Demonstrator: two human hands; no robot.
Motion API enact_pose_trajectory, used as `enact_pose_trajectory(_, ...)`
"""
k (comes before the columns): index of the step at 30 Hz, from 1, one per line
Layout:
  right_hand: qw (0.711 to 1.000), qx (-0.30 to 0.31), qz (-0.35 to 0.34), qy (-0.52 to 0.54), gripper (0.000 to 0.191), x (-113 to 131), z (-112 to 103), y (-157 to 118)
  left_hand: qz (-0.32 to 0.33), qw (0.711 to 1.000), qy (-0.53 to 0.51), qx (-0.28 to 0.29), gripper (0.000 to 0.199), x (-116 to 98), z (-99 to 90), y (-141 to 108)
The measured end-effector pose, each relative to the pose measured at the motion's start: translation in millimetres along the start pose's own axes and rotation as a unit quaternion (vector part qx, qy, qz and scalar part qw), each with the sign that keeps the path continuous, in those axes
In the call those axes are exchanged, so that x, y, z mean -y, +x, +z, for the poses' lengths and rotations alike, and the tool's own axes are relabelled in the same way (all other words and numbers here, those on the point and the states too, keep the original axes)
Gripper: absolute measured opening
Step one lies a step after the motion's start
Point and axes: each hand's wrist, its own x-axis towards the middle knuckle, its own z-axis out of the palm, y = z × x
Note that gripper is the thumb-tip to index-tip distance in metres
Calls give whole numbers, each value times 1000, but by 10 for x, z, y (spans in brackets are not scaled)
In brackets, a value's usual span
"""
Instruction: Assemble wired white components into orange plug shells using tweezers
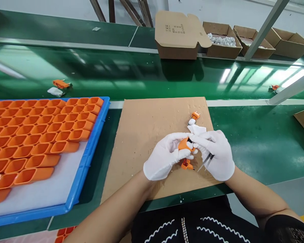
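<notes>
My white-gloved left hand point(167, 153) grips an orange plastic housing point(184, 144) over the cardboard sheet point(147, 125). My right hand point(214, 152), also gloved, has its fingertips at the housing's open side, and a pair of metal tweezers point(206, 161) is tucked in its palm, tips pointing down-left. Whatever the right fingertips pinch at the housing is hidden. Just beyond the hands lie a white piece point(197, 129) and an orange part with a white end point(194, 116). Below the left fingers rests another small orange part point(186, 164) with dark red inside.
On the left a blue tray point(77, 189) holds rows of orange housings point(45, 135). Cardboard boxes point(179, 37) line the raised shelf; one box point(221, 40) contains white pieces. Orange and white parts point(60, 84) sit on the green conveyor surface point(121, 81). A metal post point(283, 89) stands at right.
</notes>
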Motion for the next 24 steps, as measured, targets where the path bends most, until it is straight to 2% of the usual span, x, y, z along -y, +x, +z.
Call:
enact_pose_trajectory(4,996,-43,-32,70,26,-24,-11,17,42,999,3,5,33,-73,-30,5)
enact_pose_trajectory(8,997,-58,-50,-27,20,-40,-55,1,38,999,22,13,36,-49,-46,-12)
enact_pose_trajectory(10,996,-71,-35,-43,16,-67,-78,2,22,999,44,13,38,-33,-57,-18)
enact_pose_trajectory(15,990,-128,48,-28,17,-133,-162,52,33,996,68,-51,44,-94,-103,-4)
enact_pose_trajectory(17,989,-133,61,-29,15,-128,-164,57,5,998,63,-18,49,-138,-111,-1)
enact_pose_trajectory(20,991,-111,72,-32,16,-85,-115,34,-33,995,59,69,49,-167,-114,-16)
enact_pose_trajectory(22,992,-104,70,-25,18,-52,-82,16,-39,994,53,89,44,-160,-121,-28)
enact_pose_trajectory(24,992,-102,68,-8,14,-29,-80,14,-43,994,44,86,42,-150,-131,-34)
